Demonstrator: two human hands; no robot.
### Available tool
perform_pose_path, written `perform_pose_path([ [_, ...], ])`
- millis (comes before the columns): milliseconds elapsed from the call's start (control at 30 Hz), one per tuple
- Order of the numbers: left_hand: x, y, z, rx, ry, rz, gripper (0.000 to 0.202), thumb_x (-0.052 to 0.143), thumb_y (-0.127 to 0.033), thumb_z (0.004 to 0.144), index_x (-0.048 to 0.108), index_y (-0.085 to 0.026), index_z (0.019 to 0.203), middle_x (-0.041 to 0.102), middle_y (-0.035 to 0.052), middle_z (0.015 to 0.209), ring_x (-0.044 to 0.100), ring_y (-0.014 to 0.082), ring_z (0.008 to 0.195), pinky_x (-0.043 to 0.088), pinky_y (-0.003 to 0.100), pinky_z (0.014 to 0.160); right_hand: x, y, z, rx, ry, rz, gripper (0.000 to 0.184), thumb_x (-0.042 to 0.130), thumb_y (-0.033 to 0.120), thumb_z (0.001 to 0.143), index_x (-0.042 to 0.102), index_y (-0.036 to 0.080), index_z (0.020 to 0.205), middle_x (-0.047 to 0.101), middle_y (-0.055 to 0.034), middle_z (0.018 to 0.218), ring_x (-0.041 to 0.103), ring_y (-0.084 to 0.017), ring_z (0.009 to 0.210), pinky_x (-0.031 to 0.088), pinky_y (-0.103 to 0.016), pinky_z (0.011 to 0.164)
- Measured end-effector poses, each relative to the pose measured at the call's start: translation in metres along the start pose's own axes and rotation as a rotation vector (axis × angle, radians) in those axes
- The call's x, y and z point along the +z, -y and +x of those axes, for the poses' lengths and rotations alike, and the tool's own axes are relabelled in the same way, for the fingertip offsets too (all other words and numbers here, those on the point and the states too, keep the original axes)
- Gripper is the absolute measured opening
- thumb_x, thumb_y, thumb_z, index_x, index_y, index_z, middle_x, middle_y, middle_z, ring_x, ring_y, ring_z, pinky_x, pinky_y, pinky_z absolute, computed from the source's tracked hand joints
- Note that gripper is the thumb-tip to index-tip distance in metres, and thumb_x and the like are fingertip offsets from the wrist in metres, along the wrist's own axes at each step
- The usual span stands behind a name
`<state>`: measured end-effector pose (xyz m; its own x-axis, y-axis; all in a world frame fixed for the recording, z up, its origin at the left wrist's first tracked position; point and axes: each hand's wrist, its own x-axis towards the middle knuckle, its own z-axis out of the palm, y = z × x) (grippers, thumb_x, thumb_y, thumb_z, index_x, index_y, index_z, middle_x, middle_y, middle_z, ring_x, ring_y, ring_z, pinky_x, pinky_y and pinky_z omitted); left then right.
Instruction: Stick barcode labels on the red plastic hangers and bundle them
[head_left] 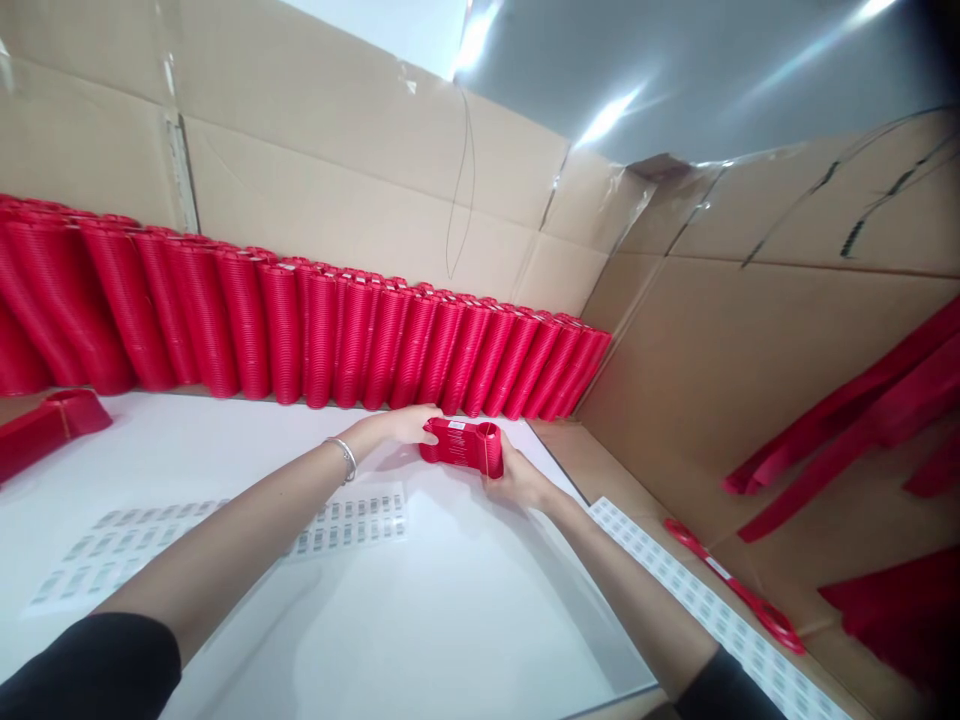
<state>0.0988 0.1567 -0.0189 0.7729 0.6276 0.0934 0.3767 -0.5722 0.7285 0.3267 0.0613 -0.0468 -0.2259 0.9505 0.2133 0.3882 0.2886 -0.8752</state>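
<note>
Both my hands grip a small stack of flat red plastic pieces (461,447) over the far part of the white table (420,620). My left hand (405,425) is closed on its left end, with a silver bracelet on the wrist. On the stack's right end my right hand (517,480) is closed, thumb near a round loop. A yellow rubber band seems to run around that right end. Just beyond the stack stands a long row of tall stacks of red pieces (300,335) leaning against the cardboard wall.
Sheets of small barcode labels (225,530) lie flat on the table under my left arm. A strip of labels (712,610) and a single red piece (731,585) lie at the right. Cardboard walls (735,370) enclose the table. More red pieces (45,425) lie far left and right.
</note>
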Motion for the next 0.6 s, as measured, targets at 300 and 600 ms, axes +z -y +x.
perform_pose_path([
  [300, 0.011, -0.009, -0.015, -0.090, -0.306, -0.267, 0.050, 0.057, -0.034, 0.078, 0.038, -0.021, 0.123, 0.059, 0.0081, 0.111, 0.061, 0.0177, 0.090, 0.049, 0.025, 0.069, 0.007, 0.004, 0.002, 0.007, -0.229, 0.244, 0.033, 0.062, 0.023, 0.061, 0.052, 0.018, 0.092, 0.059, -0.0007, 0.081, 0.053, -0.015, 0.075, 0.045, -0.027, 0.069],
  [600, 0.036, -0.009, -0.016, -0.138, -0.683, -0.292, 0.053, 0.031, -0.051, 0.089, 0.018, -0.027, 0.135, 0.050, 0.0115, 0.126, 0.060, 0.0190, 0.094, 0.051, 0.031, 0.074, 0.053, -0.009, 0.014, 0.086, -0.349, 0.504, 0.032, 0.060, 0.042, 0.066, 0.051, 0.019, 0.087, 0.059, -0.0023, 0.079, 0.054, -0.014, 0.065, 0.043, -0.024, 0.053],
])
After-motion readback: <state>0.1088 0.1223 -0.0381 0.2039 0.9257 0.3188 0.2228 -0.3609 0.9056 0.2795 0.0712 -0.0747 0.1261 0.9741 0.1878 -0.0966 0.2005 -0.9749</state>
